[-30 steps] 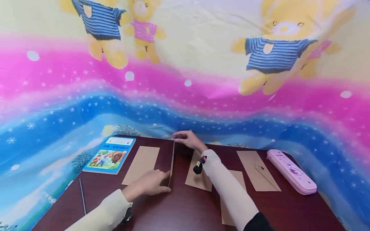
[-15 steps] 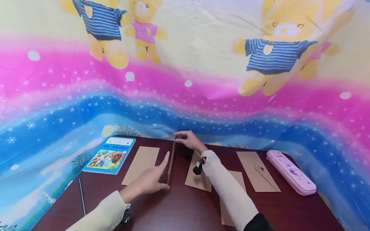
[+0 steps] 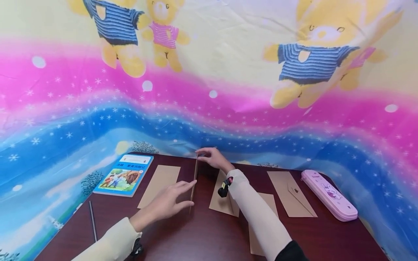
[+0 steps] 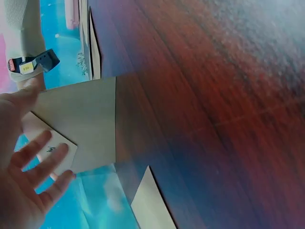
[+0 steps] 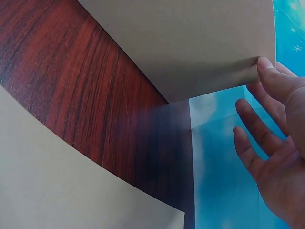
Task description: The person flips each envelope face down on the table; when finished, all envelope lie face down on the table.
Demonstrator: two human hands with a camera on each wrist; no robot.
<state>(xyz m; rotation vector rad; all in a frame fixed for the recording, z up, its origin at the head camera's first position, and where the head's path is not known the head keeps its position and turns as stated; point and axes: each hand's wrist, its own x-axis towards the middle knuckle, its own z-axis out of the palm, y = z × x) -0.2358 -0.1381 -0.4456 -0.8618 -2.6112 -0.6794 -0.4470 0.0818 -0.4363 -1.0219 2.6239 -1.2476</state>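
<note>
A brown paper envelope (image 3: pixel 195 172) stands on its long edge, nearly edge-on in the head view. My right hand (image 3: pixel 213 158) pinches its far end, thumb on one face and fingertips behind it in the right wrist view. My left hand (image 3: pixel 166 200) is at the envelope's left face, its index finger and thumb extended to it near the close end. In the left wrist view the other fingers (image 4: pixel 45 169) are spread before the envelope's pointed flap (image 4: pixel 64 150), which bears a small dark print. Whether the left fingertips press the paper is hard to tell.
Flat brown envelopes lie left (image 3: pixel 160 185), centre (image 3: pixel 220 203) and right (image 3: pixel 292 194); another (image 3: pixel 269 206) is partly under the right forearm. A blue book (image 3: pixel 125 175), a dark pen-like stick (image 3: pixel 93 221) and a pink pencil case (image 3: pixel 330 195) sit around them. A printed cloth (image 3: pixel 209 112) hangs behind.
My left hand drew slightly back from the envelope; its index finger rose away, then came down to the left face again. The right hand has kept its pinch on the far end.
</note>
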